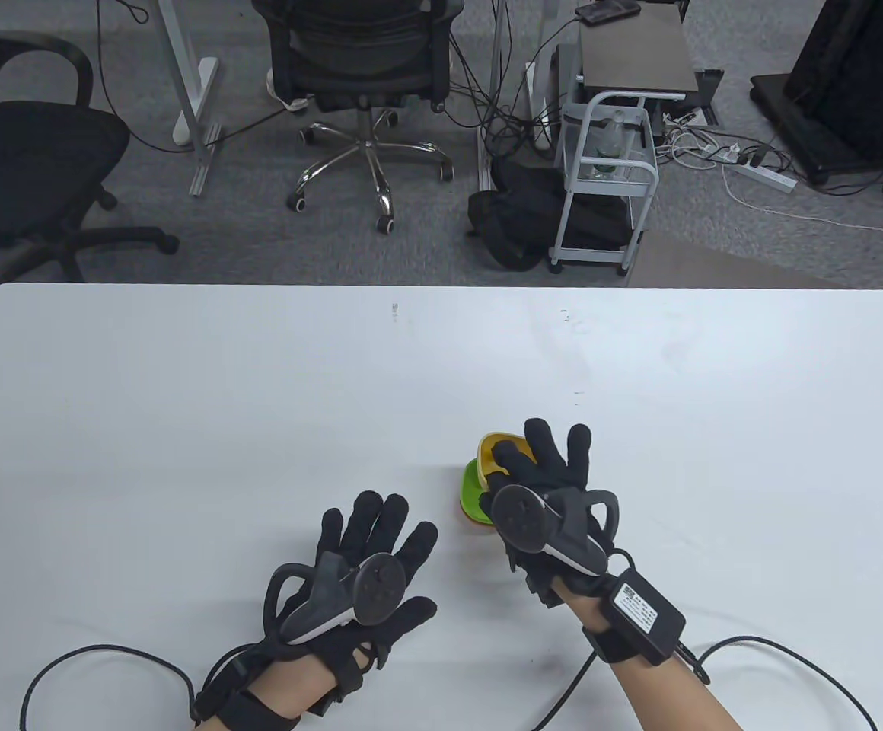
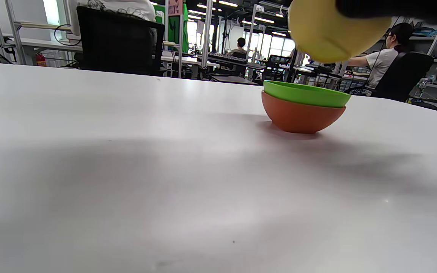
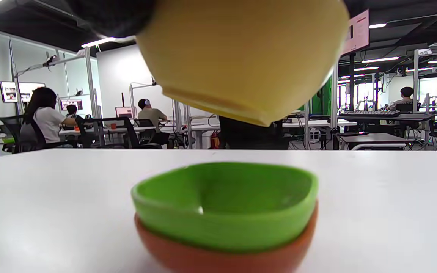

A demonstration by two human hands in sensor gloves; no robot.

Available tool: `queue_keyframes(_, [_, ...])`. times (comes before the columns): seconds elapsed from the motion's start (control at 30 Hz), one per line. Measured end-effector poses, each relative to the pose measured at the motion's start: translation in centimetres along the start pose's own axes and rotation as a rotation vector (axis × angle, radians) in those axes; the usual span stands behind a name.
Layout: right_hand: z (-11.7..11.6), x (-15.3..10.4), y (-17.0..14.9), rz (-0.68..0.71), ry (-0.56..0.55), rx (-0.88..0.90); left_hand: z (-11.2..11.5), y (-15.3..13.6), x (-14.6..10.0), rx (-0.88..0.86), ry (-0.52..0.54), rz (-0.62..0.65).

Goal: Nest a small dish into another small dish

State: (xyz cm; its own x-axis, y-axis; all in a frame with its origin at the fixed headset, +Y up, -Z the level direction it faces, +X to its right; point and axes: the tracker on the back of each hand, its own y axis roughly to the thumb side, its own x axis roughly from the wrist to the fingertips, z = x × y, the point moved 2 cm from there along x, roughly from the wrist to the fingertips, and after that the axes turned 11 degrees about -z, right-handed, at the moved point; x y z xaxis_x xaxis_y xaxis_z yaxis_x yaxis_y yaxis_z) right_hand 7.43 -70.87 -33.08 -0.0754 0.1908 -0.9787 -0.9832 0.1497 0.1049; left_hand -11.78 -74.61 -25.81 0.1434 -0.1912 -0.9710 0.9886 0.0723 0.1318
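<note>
A white surface [image 1: 259, 396] takes up the near half of the table view. On it, near and right of centre, a green dish [image 3: 224, 204] is seated inside an orange dish [image 3: 226, 258], and the pair is seen resting flat. A yellow dish [image 3: 245, 57] is held in the air just above the green one, tilted, clear of it and not yet lowered in.

The dishes are judged to be light, stiff plastic with smooth, somewhat slippery walls; little is likely to be risked by a short drop. The rim is judged the best place for a hold, so that the bottom is left free to settle into the green dish.

The right hand [image 1: 544, 487] is closed over the yellow dish from above, with fingers spread across its top and rim; the exact contact is hidden by the glove and tracker. The left hand [image 1: 358, 579] is laid near the left of the stack, fingers apart and flat, with nothing held
</note>
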Motion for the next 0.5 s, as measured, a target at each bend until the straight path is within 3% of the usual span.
queue_keyframes(0.13, [-3.8, 0.3, 0.8, 0.0, 0.062, -0.095, 0.0, 0.0, 0.0, 0.003, -0.001, -0.002])
queue_keyframes(0.23, [-5.3, 0.5, 0.7, -0.012, 0.114, -0.113, 0.0, -0.1, 0.0, 0.007, -0.005, -0.004])
queue_keyframes(0.5, [-5.6, 0.6, 0.4, -0.031, 0.123, -0.112, 0.0, -0.1, 0.1, 0.012, -0.007, -0.011])
